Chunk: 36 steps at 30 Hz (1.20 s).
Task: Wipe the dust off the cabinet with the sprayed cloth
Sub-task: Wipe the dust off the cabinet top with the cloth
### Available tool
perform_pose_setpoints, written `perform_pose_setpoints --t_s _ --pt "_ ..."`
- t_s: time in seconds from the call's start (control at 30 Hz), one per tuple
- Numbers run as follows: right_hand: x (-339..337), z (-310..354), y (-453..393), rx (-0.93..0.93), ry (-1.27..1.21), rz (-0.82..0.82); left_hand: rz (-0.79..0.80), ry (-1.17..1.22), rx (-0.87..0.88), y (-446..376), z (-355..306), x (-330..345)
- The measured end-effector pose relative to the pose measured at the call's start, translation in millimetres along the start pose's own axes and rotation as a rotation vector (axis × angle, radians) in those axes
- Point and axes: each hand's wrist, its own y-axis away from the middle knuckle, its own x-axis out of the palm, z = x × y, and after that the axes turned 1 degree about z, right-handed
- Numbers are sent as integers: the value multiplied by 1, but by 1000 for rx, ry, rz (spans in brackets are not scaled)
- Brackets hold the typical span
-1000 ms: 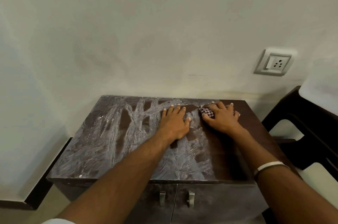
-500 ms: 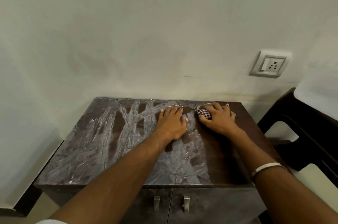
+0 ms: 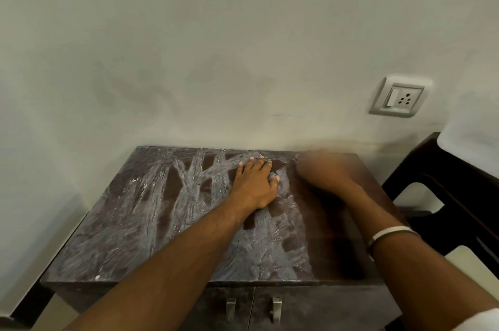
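The dark brown cabinet [image 3: 135,222] stands against the wall, its top smeared with grey-white dust streaks. The strip along its right side is darker and cleaner. My left hand [image 3: 255,182] lies flat on the top near the back middle, fingers straight. My right hand [image 3: 321,168] is at the back right of the top, blurred by motion. The checked cloth is under it and does not show clearly in this blur.
Two metal door handles [image 3: 253,309] sit on the cabinet front below the top. A wall socket [image 3: 399,98] is above to the right. A dark chair frame [image 3: 445,195] stands close to the cabinet's right side, with something white on it.
My right hand with the cloth has slid a little toward the back right corner and now blurs. My left hand stays flat in the same spot.
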Motion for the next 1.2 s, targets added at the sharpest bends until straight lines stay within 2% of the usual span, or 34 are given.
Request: perform_pose_setpoints --t_s 0.1,0.3,0.53,0.7,0.9,1.07,1.2 --pt "-1 12 -11 63 -10 27 1 -1 2 1 1 0" --pt "0 6 -7 -39 37 -3 0 -14 -3 -4 5 -3" --pt "-5 11 -18 50 9 13 9 0 -6 -4 9 -2" --pt "-3 -1 -11 -32 42 -15 16 3 -13 -5 6 -4" --pt "-11 7 -25 22 33 48 12 -6 -6 -3 5 -5" --pt "-4 20 -22 -84 39 54 7 -21 -7 -5 8 -6" --pt "-6 9 -20 -80 57 28 0 -25 -3 -4 8 -6"
